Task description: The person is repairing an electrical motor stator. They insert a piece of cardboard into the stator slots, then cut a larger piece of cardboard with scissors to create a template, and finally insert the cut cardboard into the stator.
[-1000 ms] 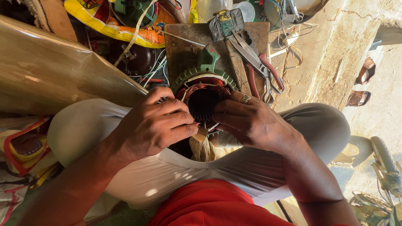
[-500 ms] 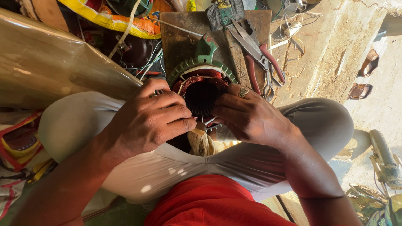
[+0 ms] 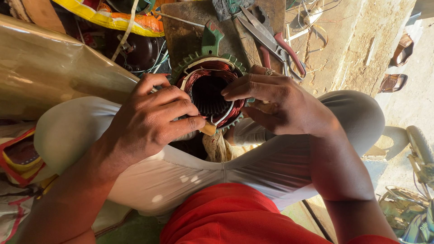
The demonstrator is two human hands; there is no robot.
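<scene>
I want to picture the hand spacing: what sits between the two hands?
In the head view, the motor stator's dark bore and copper windings lie between the left hand and right hand.

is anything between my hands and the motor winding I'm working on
Nothing visible. Both the left hand and right hand already rest on the green stator, fingers at its copper winding.

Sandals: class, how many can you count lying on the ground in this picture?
2. One brown sandal lies near the top right edge; the second sandal lies just below it, beside the pale stone slab. More may lie outside the picture.
</scene>
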